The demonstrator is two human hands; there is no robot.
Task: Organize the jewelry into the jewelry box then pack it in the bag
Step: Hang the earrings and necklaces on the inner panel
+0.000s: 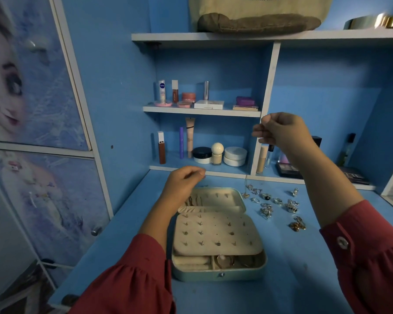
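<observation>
Two hands lifted over an open jewelry box on a blue desk.

The blue painted desk (114, 245) fills the lower frame, below white shelves of cosmetics (202, 109); at top centre a cream canvas bag with a brown base (259, 17) sits on the highest shelf. At lower centre the pale green hinged jewelry box with a cream earring panel (216, 234) lies open, studs pushed into the panel. Both forearms in dark red sleeves rise from the bottom corners. The right hand (281, 130) is raised high at centre right, fingers curled with the fingertips pinched; a thin chain (246, 177) seems to hang below it, though too faint to confirm. The left hand (184, 180) hovers over the box lid, fingers curled and pinched, contents unclear. Silver and gold rings and pendants (275, 205) lie scattered right of the box.
</observation>
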